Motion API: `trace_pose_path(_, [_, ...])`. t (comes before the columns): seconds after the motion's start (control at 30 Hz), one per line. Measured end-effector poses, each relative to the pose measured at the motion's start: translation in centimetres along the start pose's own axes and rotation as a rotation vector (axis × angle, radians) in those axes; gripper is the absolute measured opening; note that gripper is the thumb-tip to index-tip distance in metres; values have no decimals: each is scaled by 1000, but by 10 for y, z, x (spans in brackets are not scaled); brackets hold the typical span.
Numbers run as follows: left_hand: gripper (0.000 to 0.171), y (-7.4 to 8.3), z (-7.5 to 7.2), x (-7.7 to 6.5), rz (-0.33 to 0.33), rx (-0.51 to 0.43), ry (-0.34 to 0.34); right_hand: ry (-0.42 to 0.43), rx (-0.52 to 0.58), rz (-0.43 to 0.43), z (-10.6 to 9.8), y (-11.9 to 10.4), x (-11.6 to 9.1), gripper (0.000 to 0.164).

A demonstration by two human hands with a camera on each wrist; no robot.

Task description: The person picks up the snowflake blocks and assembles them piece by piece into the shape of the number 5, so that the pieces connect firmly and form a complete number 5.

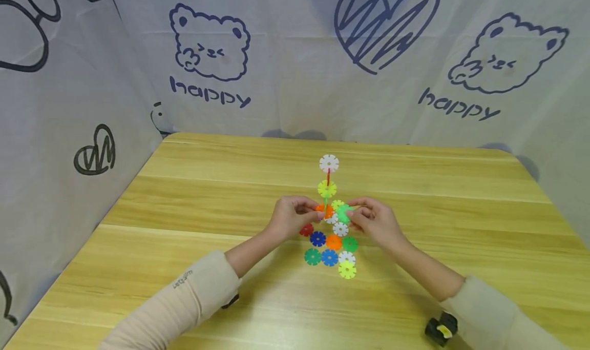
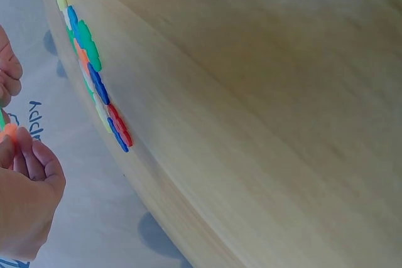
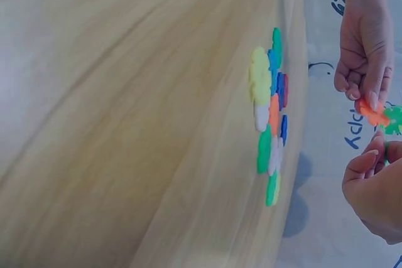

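My left hand [image 1: 295, 218] pinches an orange notched plastic disc [image 1: 324, 211] between thumb and fingers. From it rises a chain of interlocked discs: a green one [image 1: 326, 202] seen edge-on, a yellow one [image 1: 327, 188], a red one [image 1: 329, 178] edge-on and a white one [image 1: 329, 163] on top. A light green disc [image 1: 344, 213] is pinched by my right hand [image 1: 375, 221], close beside the orange disc. In the right wrist view the orange disc [image 3: 374, 113] sits above my right fingertips; whether the two discs touch is unclear.
Several loose discs lie flat on the wooden table [image 1: 184, 196] below my hands, among them a red [image 1: 306, 229], a dark blue [image 1: 317, 239] and a yellow one [image 1: 348, 269]. A black device [image 1: 441, 329] hangs by the right sleeve. Printed white cloth [image 1: 295, 83] stands behind.
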State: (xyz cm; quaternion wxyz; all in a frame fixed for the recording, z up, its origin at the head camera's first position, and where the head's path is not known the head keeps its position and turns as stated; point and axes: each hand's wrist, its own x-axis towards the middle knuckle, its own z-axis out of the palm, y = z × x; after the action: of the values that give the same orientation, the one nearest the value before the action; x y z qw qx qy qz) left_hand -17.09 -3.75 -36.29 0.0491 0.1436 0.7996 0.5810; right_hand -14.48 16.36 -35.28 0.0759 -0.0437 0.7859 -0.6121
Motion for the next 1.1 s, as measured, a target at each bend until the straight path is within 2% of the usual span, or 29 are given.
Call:
trace_pose_path(0.37, [12,0,-1,0,17,-5,1,-52,-6,60,3,-5,5,30])
trace_pose_path(0.73, [10,-1,-2,-1,31,24,-8,-165,-12,93,2,-9,12,32])
trace_pose_path(1.1, [7,1,-1,-6,67,27,-21,-257,68,183,1,-12,18,31])
